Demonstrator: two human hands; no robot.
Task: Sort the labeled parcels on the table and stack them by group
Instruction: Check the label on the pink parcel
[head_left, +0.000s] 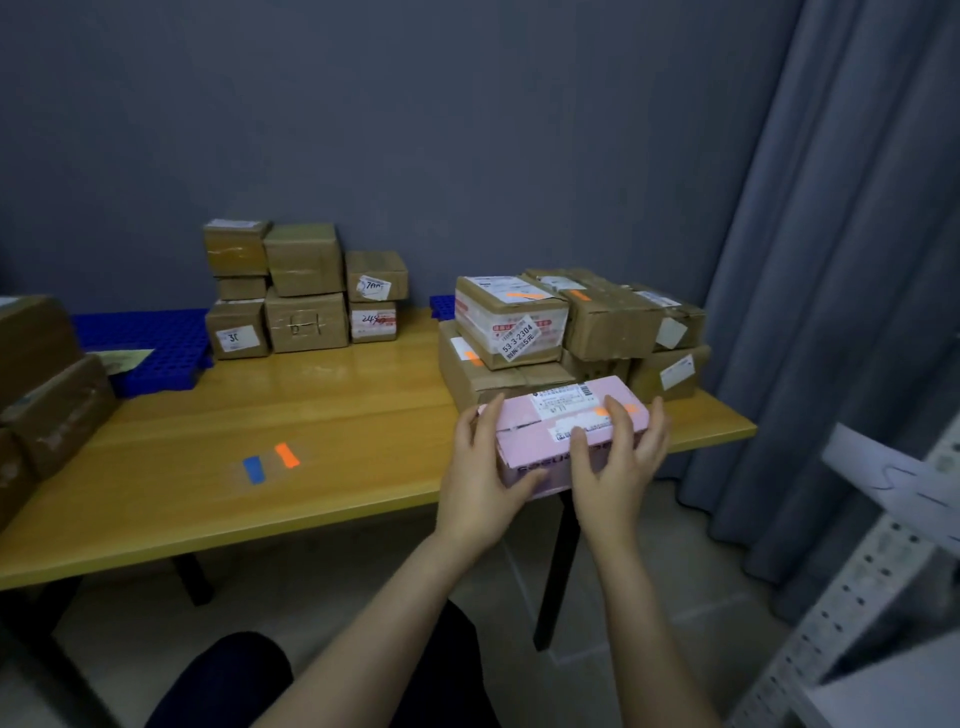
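Observation:
A pink parcel with a white label and an orange mark lies at the table's front right edge, in front of a stack of brown parcels with orange marks. My left hand holds its left end, fingers on the top and thumb against the front face. My right hand lies over its right part with spread fingers on the top. A second stack of brown parcels stands at the back middle.
Blue and orange tape strips are stuck on the wooden table. A blue plastic grid lies at the back left, with brown parcels at the far left. A curtain and a metal shelf stand to the right.

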